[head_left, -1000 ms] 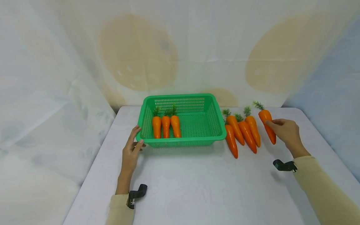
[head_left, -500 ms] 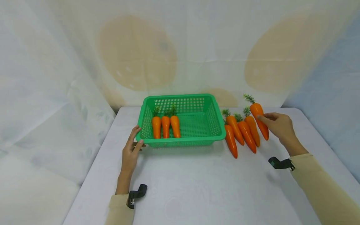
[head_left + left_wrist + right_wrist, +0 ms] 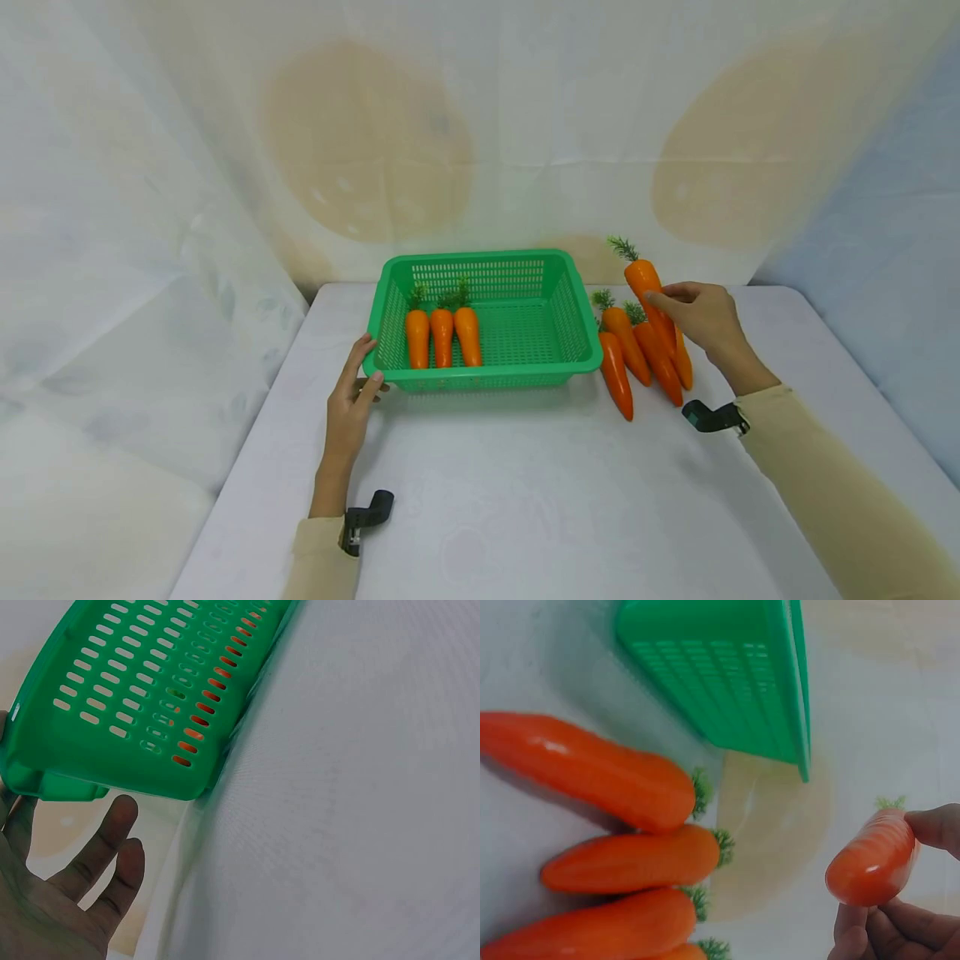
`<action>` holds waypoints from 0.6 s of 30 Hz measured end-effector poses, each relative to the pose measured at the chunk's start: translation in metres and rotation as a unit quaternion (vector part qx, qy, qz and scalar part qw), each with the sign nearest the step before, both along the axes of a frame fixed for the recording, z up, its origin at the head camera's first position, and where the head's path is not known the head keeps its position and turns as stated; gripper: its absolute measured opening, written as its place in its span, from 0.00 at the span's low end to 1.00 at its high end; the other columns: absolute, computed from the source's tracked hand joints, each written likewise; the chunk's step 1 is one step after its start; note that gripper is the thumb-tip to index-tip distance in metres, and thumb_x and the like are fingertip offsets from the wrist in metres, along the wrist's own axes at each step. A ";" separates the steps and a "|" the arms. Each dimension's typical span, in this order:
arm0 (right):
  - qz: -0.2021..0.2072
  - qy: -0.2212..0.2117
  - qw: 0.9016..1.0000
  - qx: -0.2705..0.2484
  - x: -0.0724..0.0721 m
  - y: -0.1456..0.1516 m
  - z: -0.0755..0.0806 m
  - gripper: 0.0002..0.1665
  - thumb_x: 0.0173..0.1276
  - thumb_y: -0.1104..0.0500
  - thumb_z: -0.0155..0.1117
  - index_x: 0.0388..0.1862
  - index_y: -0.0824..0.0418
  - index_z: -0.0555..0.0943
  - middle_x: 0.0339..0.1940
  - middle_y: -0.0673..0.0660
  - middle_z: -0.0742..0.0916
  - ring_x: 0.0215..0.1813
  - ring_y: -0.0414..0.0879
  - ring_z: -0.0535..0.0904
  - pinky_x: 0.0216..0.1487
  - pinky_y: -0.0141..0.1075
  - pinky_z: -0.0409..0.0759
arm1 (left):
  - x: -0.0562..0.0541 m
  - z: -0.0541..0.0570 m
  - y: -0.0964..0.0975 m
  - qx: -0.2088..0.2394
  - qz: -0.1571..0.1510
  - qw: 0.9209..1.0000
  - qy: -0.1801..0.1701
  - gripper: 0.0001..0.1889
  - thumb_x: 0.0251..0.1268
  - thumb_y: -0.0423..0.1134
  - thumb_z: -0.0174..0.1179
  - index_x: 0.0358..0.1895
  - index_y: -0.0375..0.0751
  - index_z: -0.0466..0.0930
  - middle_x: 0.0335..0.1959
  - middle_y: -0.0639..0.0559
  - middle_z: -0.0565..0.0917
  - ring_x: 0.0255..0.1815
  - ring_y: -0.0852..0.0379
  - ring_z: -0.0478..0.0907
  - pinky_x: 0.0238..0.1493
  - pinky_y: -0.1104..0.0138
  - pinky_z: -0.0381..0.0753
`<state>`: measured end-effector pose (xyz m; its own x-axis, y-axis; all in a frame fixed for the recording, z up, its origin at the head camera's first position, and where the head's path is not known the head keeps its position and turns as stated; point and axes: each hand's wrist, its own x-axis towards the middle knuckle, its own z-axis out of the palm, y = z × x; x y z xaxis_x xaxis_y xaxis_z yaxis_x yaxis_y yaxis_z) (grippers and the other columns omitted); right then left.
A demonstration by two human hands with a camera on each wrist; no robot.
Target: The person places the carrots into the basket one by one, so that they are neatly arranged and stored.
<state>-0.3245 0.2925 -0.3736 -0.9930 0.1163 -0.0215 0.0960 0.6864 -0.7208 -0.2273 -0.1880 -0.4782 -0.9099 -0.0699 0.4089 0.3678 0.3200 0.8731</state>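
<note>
We see the held carrot (image 3: 644, 283) raised to the right of the basket (image 3: 487, 374), above the loose carrots there. Its long axis slants: the leafy top leans toward the basket's far right corner, and the thin tip points back toward us and away from the basket. The basket's open top lies to the left of these fingers, and the right hand (image 3: 703, 317) is the nearer one to this carrot. That hand pinches the carrot's body between thumb and fingers, closed only as far as its thickness allows.

The left hand (image 3: 349, 408) is at the basket's near left corner, lightly holding the rim between thumb and forefinger; in the left wrist view, two other fingers spread free below it.

Inside the basket, three carrots (image 3: 442, 338) lie side by side in its left part, leafy ends toward its far wall. Four loose carrots (image 3: 657, 363) rest on the table (image 3: 480, 492) just right of the basket, tips toward us; we cannot tell whether the closest touches its wall.
</note>
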 end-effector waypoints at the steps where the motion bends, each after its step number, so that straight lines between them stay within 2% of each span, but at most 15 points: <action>1: 0.002 -0.001 1.000 -0.002 -0.001 -0.004 0.001 0.52 0.64 0.25 0.57 0.68 0.67 0.74 0.62 0.69 0.78 0.63 0.65 0.70 0.62 0.63 0.69 | 0.000 0.000 0.000 0.001 0.000 1.000 -0.001 0.26 0.79 0.36 0.50 0.76 0.39 0.62 0.79 0.48 0.58 0.41 0.36 0.81 0.40 0.57 0.80; 2: 0.004 -0.003 1.000 -0.002 -0.002 -0.007 0.002 0.51 0.64 0.26 0.58 0.68 0.66 0.74 0.62 0.69 0.79 0.63 0.65 0.70 0.62 0.62 0.70 | 0.000 0.000 0.000 0.001 0.000 1.000 -0.003 0.26 0.79 0.36 0.50 0.76 0.40 0.62 0.79 0.49 0.58 0.42 0.31 0.80 0.40 0.56 0.79; 12: 0.039 -0.011 0.999 -0.014 -0.003 -0.037 0.014 0.47 0.67 0.30 0.60 0.67 0.68 0.75 0.62 0.68 0.79 0.61 0.63 0.71 0.62 0.58 0.71 | 0.001 0.002 0.000 0.001 0.004 1.000 -0.008 0.26 0.79 0.36 0.50 0.76 0.38 0.62 0.79 0.47 0.58 0.42 0.31 0.80 0.41 0.54 0.80; 18: 0.046 -0.015 0.998 -0.028 -0.005 -0.049 0.017 0.45 0.67 0.31 0.61 0.65 0.67 0.76 0.62 0.67 0.80 0.58 0.61 0.75 0.57 0.53 0.76 | 0.001 0.003 0.000 0.006 0.006 1.000 -0.013 0.26 0.79 0.38 0.51 0.76 0.40 0.63 0.79 0.50 0.59 0.42 0.34 0.80 0.41 0.53 0.80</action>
<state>-0.3300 0.2431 -0.3564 -0.9982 0.0229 -0.0557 0.0572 0.6518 -0.7562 -0.2260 -0.1877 -0.4753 -0.9192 -0.0858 0.3844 0.3411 0.3146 0.8858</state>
